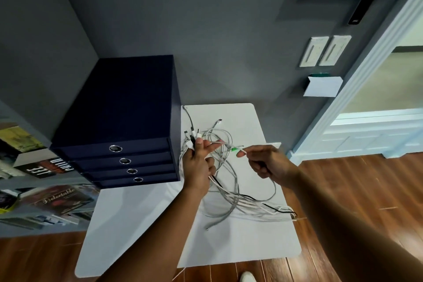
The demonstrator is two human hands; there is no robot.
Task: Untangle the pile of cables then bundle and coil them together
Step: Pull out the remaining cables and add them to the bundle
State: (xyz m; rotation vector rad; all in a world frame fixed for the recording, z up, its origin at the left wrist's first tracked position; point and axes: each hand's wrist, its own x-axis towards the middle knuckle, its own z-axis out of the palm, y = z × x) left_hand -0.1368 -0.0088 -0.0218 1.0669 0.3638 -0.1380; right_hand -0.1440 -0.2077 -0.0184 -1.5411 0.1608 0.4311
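A: Gripping is happening on both sides: the left hand is closing its grip around a gathered bunch of cable ends, plugs sticking up just above its fingers, while the right hand is pinching one white cable end with a green mark between thumb and fingertip.

B: And the rest of the cables?

A: They are hanging below both grips in loose, crossing loops and trailing down onto the white bench, with a few tails running off toward the edge on the right-hand side.

B: What is likely going wrong from here?

A: Judging by the loops, the person pulling the pinched end away from the left grip may be tightening a crossing into a knot instead of freeing it. The held bunch may also be slipping if the left grip loosens while the right is tugging, and the tails near the edge could be sliding off toward the floor.

B: Anything crowding the work?

A: A dark blue drawer box is standing just beside the left grip, limiting any sweep that way. Books are lying farther out beyond it, well apart from the cables.
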